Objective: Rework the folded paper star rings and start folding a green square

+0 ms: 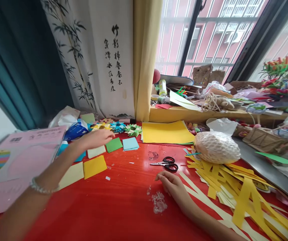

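Head view: the left hand reaches across the red worktop, its grip loosely spread and holding nothing, fingertips just above the green paper square, which lies between a pale square and a light blue square. Folded paper stars sit just beyond. The right hand rests on the worktop, fingers curled, its grip empty, just in front of the black-handled scissors. Yellow paper strips lie heaped to its right.

Glossy red table, yellow paper strips, black-handled scissors, green paper square, bamboo-print curtain
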Tool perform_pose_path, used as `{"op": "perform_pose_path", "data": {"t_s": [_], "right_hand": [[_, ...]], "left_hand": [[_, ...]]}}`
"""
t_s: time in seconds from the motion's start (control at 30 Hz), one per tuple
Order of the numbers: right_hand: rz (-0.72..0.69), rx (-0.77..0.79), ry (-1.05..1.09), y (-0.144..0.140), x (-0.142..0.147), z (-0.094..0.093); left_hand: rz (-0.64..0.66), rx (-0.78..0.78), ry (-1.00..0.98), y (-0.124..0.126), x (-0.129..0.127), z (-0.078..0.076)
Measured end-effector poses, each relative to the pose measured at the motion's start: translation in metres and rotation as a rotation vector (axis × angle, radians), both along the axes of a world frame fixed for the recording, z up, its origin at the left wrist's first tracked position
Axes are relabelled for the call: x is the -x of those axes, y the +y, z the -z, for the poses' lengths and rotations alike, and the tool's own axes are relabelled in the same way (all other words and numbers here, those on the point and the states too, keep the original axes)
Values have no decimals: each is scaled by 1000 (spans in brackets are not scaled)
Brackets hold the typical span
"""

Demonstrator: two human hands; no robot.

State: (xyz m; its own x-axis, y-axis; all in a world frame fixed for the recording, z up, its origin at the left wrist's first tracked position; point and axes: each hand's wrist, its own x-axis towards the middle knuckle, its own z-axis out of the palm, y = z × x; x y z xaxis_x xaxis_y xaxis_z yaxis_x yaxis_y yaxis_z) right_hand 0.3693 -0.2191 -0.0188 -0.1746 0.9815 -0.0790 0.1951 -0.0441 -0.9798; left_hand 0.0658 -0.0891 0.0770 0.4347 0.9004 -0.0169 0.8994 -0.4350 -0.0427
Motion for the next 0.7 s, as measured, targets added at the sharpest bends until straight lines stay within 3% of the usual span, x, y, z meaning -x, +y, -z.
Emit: {"op": "perform_pose_path", "data": {"t_s": [0.13, 0.23, 0.3, 0.5, 0.7], "right_hand": [[0, -87, -14, 0, 0, 3], [12, -81, 88, 2, 0, 5], [48, -78, 183, 3, -1, 7], [103, -92, 298, 9, -2, 17], [108, -120, 279, 11, -3, 22]], "left_hand": [[51, -81, 5, -41, 2, 47], [26, -172, 15, -54, 17, 69], [-25, -249, 56, -54, 35, 75], [-193, -292, 130, -44, 101, 74], [-336, -289, 191, -46, 129, 87]]}}
